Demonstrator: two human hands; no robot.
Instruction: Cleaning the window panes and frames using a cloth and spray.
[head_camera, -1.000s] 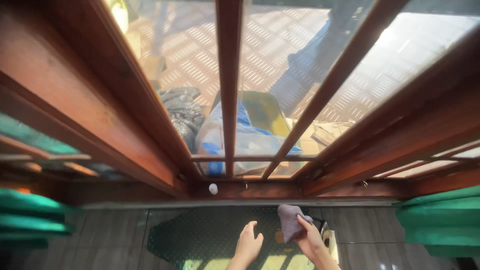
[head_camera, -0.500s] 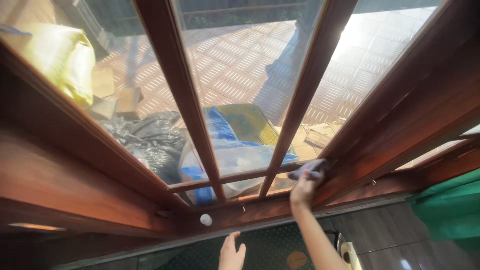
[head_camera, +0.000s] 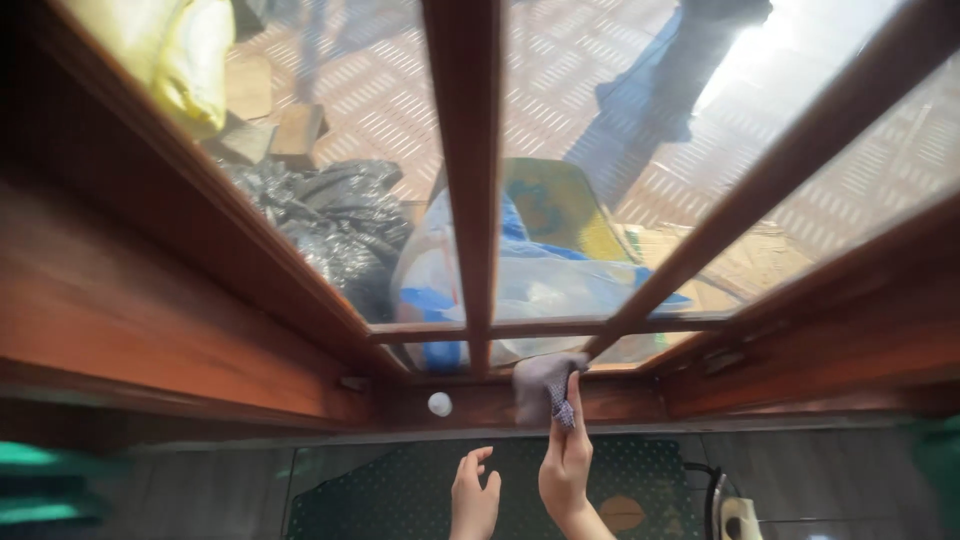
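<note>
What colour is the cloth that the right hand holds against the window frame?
The cloth is greyish purple, with a small checked part near the right hand; the head view shows it.

The right hand (head_camera: 565, 462) is pressing a grey cloth (head_camera: 541, 384) against the wooden window frame (head_camera: 620, 398); the left hand (head_camera: 474, 495) is hanging open below.

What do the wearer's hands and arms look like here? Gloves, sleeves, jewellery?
Both are bare: the left hand and right hand show no gloves, and no rings or watch that I can make out. The right forearm has no sleeve in view. The left arm is cut off at the wrist.
</note>
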